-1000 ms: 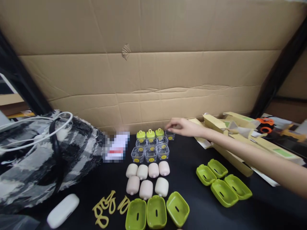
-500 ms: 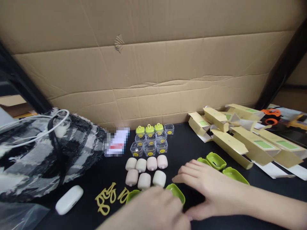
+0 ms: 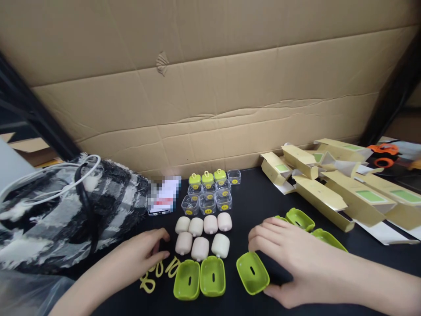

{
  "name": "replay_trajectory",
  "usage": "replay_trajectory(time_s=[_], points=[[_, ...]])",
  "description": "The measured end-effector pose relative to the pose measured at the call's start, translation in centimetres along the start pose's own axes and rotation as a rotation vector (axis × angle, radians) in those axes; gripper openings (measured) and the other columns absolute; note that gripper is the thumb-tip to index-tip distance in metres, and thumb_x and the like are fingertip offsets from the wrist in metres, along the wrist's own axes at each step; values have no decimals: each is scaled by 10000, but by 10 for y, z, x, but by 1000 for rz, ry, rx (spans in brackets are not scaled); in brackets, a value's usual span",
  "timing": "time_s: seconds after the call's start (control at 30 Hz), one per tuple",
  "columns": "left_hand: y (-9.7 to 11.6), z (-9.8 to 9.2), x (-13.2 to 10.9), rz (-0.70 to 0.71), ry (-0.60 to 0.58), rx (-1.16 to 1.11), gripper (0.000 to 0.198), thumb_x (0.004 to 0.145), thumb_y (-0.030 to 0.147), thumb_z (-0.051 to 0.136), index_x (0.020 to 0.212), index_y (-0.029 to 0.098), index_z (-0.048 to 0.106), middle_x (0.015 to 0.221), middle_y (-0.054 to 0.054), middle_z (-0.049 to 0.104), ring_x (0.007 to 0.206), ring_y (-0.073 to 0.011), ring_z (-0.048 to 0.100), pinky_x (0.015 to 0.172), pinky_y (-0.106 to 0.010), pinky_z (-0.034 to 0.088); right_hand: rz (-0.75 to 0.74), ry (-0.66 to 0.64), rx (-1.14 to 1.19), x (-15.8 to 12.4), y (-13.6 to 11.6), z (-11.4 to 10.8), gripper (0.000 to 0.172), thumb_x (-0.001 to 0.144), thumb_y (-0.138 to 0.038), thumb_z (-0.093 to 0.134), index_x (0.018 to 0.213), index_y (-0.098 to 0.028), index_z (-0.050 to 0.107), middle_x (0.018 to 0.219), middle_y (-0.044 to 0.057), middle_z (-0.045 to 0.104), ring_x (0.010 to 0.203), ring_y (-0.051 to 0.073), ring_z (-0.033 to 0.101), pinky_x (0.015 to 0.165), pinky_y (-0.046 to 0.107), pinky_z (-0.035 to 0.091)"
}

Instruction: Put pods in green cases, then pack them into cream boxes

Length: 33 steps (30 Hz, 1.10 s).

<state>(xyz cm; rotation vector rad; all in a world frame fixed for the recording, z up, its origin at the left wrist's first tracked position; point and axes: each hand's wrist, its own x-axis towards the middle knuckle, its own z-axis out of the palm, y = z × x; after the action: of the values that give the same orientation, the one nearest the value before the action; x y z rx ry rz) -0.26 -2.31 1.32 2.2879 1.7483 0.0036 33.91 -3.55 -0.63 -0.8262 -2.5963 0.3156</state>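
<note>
My left hand (image 3: 150, 248) hovers over the yellow strap loops (image 3: 147, 283), thumb and fingers apart, partly covering them. My right hand (image 3: 287, 259) has its thumb and index finger at the edges of a shallow green case shell (image 3: 252, 273) with a slot in its floor. That shell sits slightly turned. To its left, two more green shells (image 3: 213, 276) lie side by side, hollow side up. Other green shells (image 3: 299, 219) lie beyond my right hand, one partly hidden by it. Several small pale rounded cases (image 3: 200, 249) stand in two rows at the middle.
Clear cups with yellow labels (image 3: 207, 204) stand in rows behind, some topped by green looped lids (image 3: 207, 177). Opened cardboard boxes (image 3: 319, 195) pile up at the right. A phone (image 3: 166, 193) and a black-and-white fuzzy bag (image 3: 112, 197) are at the left. Cardboard (image 3: 223, 83) walls the back.
My left hand has moved left, off the green shells to the yellow loops; its forearm now hides the white case. My right hand and one green shell have shifted slightly right.
</note>
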Motion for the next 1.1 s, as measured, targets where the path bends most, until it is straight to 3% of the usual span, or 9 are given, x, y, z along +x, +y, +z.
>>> replay_trajectory(time_s=[0.17, 0.3, 0.4, 0.47, 0.63, 0.7, 0.87, 1.0, 1.1], points=[[2, -5, -1, 47, -18, -107, 240, 848, 293, 511, 1002, 221, 681, 790, -14, 706, 709, -201, 667, 661, -277, 524, 161, 57, 252, -10, -1, -14, 445, 610, -172, 715, 981, -304, 508, 1049, 16, 675, 877, 238, 673, 721, 334, 549], [18, -26, -4, 163, 227, -249, 206, 804, 326, 587, 902, 234, 744, 852, -40, 729, 734, -206, 683, 666, -268, 566, 192, 103, 464, -13, 1, -13, 451, 646, -104, 676, 998, -311, 485, 1036, -7, 666, 893, 190, 668, 763, 286, 553], [45, -33, -3, 261, 456, -537, 161, 727, 238, 691, 861, 290, 764, 854, -5, 723, 730, -184, 689, 634, -234, 594, 211, 183, 498, -12, 0, -10, 470, 649, -103, 694, 1021, -305, 491, 997, -8, 649, 874, 175, 640, 773, 278, 546], [68, -27, 0, 339, 510, -781, 220, 735, 161, 683, 848, 331, 764, 846, 21, 702, 717, -157, 683, 632, -228, 608, 208, 208, 487, -12, 0, -9, 490, 654, -104, 700, 1046, -309, 490, 967, -27, 634, 863, 155, 618, 775, 253, 535], [120, 9, 10, 396, 231, -1262, 220, 761, 101, 676, 811, 302, 750, 956, 10, 678, 753, -132, 688, 658, -226, 607, 186, 219, 416, -10, 0, -5, 479, 680, -120, 699, 1076, -304, 501, 969, -48, 647, 853, 135, 624, 774, 226, 520], [129, 22, 11, 412, 197, -1254, 185, 775, 114, 694, 806, 291, 740, 907, 7, 702, 788, -141, 687, 663, -215, 595, 191, 245, 388, -10, -1, -3, 456, 686, -133, 702, 1065, -289, 503, 949, -38, 661, 829, 143, 641, 741, 233, 526], [129, 37, 4, 400, 421, -1014, 185, 776, 115, 703, 834, 290, 727, 743, 37, 706, 684, -113, 663, 652, -177, 555, 172, 324, 315, -12, -1, 10, 513, 690, -139, 710, 1108, -296, 459, 996, -12, 674, 888, 169, 680, 773, 254, 549], [131, 43, 3, 429, 457, -967, 203, 792, 108, 672, 884, 279, 731, 793, 22, 723, 727, -130, 690, 669, -196, 567, 124, 387, 279, -13, -1, 20, 508, 689, -148, 720, 1068, -292, 414, 1168, 44, 661, 1051, 203, 678, 849, 273, 564], [132, 45, 6, 515, 529, -860, 159, 767, 70, 690, 792, 227, 693, 772, 15, 742, 718, -130, 702, 669, -199, 563, 82, 419, 255, -14, -3, 23, 525, 709, -147, 704, 1095, -290, 379, 1166, 64, 681, 1054, 204, 689, 851, 268, 579]])
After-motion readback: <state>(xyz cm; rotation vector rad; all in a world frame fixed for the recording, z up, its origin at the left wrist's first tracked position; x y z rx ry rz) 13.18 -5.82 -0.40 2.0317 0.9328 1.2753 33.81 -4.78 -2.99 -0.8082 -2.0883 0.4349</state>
